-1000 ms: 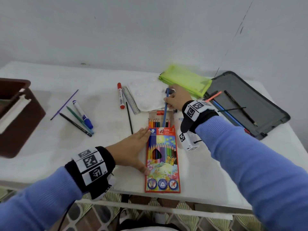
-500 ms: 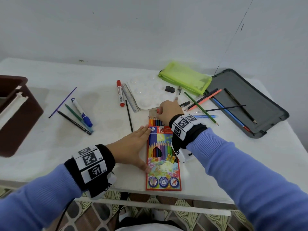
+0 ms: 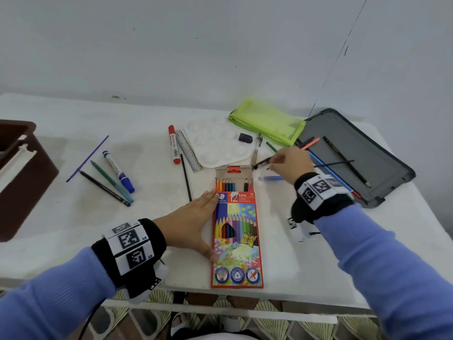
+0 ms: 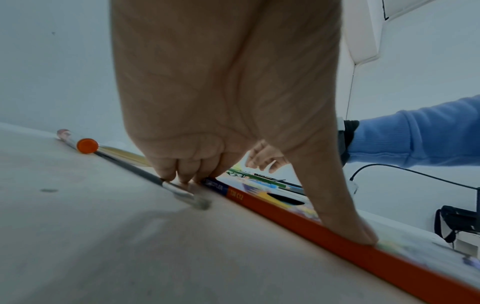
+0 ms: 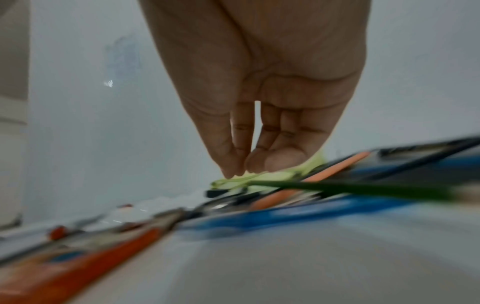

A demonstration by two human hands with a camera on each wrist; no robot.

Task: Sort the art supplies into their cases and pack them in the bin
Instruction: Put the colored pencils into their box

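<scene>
The flat left hand [image 3: 193, 220] presses against the red cardboard pencil box [image 3: 236, 239]. The loose, empty right hand [image 3: 290, 163] reaches for the green pencil [image 5: 363, 190]. Next, I think, it must pinch that pencil and slide it in.

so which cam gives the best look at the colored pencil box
The head view: the whole colored pencil box shows, flap open, pencils visible, left hand steadying its edge. The left wrist view shows only its orange side edge; the right wrist view shows a blurred orange corner.

Two markers [image 3: 118, 171], one ruler [image 3: 189, 151], perhaps eight boxed pencils [image 3: 225, 185].
</scene>
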